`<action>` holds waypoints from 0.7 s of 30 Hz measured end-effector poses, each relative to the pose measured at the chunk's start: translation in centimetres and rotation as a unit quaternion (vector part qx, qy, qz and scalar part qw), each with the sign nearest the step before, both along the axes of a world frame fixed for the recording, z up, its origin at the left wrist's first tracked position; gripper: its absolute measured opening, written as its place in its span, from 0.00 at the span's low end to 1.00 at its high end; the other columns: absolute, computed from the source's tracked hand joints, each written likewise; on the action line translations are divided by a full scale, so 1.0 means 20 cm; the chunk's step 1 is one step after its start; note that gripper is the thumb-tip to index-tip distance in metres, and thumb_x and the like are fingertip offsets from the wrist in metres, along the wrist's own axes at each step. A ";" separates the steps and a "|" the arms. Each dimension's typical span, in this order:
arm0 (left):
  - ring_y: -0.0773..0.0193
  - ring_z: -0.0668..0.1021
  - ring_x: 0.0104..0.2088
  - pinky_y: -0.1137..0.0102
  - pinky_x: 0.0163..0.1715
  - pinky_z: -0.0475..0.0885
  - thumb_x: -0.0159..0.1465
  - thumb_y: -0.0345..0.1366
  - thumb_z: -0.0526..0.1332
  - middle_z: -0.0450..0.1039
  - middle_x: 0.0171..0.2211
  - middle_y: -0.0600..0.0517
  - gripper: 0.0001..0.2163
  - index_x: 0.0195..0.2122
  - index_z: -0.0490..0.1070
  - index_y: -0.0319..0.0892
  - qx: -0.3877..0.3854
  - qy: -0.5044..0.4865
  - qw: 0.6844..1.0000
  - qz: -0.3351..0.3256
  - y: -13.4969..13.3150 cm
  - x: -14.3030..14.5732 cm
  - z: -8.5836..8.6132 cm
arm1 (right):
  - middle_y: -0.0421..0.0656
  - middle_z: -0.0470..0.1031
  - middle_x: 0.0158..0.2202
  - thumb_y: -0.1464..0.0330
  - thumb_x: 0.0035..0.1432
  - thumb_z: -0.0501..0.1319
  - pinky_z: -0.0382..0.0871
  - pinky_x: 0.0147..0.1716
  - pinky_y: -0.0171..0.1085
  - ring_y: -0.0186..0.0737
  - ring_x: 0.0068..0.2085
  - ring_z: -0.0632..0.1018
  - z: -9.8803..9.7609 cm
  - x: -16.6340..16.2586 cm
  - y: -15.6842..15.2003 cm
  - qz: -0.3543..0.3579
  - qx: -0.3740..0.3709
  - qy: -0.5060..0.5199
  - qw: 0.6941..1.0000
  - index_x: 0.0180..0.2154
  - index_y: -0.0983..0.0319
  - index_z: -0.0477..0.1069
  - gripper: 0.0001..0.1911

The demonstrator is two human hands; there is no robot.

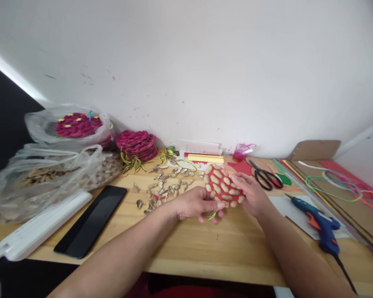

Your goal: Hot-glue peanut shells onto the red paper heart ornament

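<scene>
Both my hands hold a round red disc (223, 185) covered with several pale peanut shells, tilted up above the wooden table (205, 244). My left hand (195, 203) grips its lower left edge, fingers curled underneath, with a bit of green string by the fingertips. My right hand (251, 194) clasps the right edge, thumb on the face. Loose peanut shells (166, 187) lie scattered on the table just left of the disc.
A black phone (91, 220) and a white power strip (39, 227) lie at the left, by plastic bags of shells (34, 182) and stacked magenta discs (136, 145). Black scissors (265, 177), a blue glue gun (320, 223), coloured paper and cords sit at the right.
</scene>
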State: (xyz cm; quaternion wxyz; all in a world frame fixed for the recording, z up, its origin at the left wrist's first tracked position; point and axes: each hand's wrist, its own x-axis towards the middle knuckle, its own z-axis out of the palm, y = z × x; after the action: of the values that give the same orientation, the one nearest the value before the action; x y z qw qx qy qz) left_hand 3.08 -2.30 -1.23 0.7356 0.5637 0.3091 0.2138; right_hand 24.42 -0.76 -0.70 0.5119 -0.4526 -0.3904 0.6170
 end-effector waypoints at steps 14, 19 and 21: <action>0.65 0.78 0.30 0.74 0.25 0.63 0.59 0.66 0.63 0.81 0.30 0.46 0.30 0.25 0.77 0.39 0.124 0.064 0.985 0.103 0.10 -0.17 0.07 | 0.52 0.87 0.39 0.62 0.60 0.68 0.82 0.32 0.41 0.50 0.35 0.87 0.07 0.08 0.00 0.175 -0.079 0.023 0.981 0.38 0.61 0.80 0.09; 0.68 0.76 0.28 0.74 0.27 0.65 0.58 0.60 0.68 0.81 0.32 0.48 0.24 0.31 0.80 0.39 0.124 0.012 0.965 0.232 0.13 -0.16 0.05 | 0.51 0.86 0.40 0.60 0.57 0.71 0.81 0.38 0.44 0.50 0.38 0.86 0.06 0.07 -0.02 0.178 -0.073 -0.009 0.981 0.37 0.60 0.79 0.10; 0.68 0.77 0.29 0.75 0.26 0.64 0.51 0.54 0.75 0.83 0.39 0.49 0.26 0.45 0.81 0.43 0.113 -0.014 0.954 0.277 0.14 -0.17 0.05 | 0.46 0.84 0.35 0.60 0.54 0.74 0.78 0.36 0.41 0.45 0.35 0.84 0.04 0.07 -0.02 0.166 -0.062 -0.053 0.983 0.34 0.60 0.77 0.12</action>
State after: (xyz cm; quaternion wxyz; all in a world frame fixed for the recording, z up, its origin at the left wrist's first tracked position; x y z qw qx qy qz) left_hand -0.25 0.46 -0.24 0.5835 0.5324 0.4165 0.4501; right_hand 25.91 -1.25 0.10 0.3520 -0.4445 -0.4472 0.6918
